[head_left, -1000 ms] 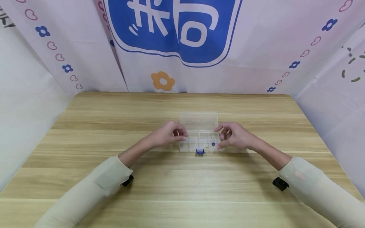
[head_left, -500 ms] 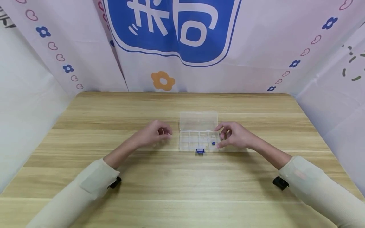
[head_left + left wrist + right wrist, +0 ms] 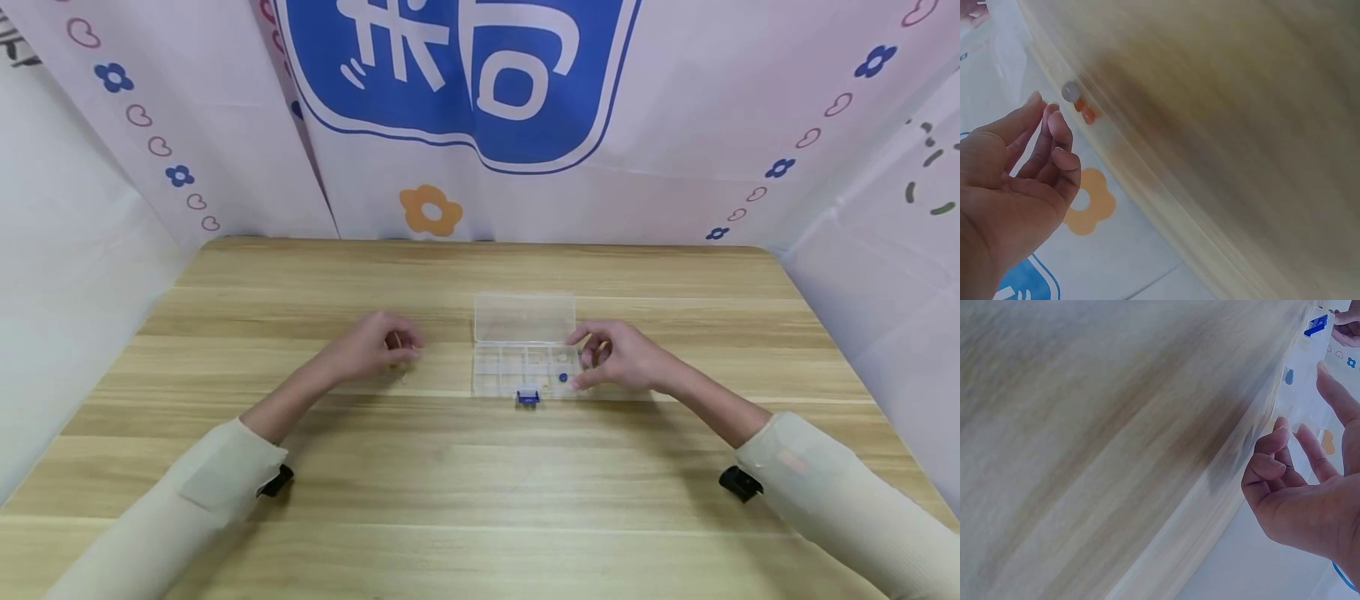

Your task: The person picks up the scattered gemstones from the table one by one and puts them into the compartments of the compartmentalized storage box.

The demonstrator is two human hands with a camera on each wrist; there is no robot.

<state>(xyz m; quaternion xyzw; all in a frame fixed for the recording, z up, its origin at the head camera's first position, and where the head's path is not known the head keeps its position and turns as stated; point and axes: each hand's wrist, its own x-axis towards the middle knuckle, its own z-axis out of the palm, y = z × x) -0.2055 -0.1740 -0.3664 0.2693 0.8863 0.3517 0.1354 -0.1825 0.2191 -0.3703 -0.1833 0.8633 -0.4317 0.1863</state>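
A clear plastic compartment box (image 3: 487,381) lies on the table with its lid (image 3: 524,317) folded back and a blue latch (image 3: 528,397) at its front. My right hand (image 3: 626,357) holds the box's right end, thumb at the front corner and forefinger near the back one. A small blue bead (image 3: 563,377) and some pale bits lie in the right compartments. My left hand (image 3: 371,346) is left of the box, fingers bent. In the left wrist view, a greyish round bead (image 3: 1070,92) and orange beads (image 3: 1088,115) lie just past its fingertips; nothing shows between them.
The wood-grain table (image 3: 480,500) reaches back to a white printed cloth (image 3: 375,192) that hangs behind it. White sheets (image 3: 75,250) hang at both sides. A black wrist device (image 3: 275,481) shows under the left sleeve, another (image 3: 741,482) under the right.
My left hand has left the box's left end and moved leftward over the table to the small beads. The right hand and the box stay in place.
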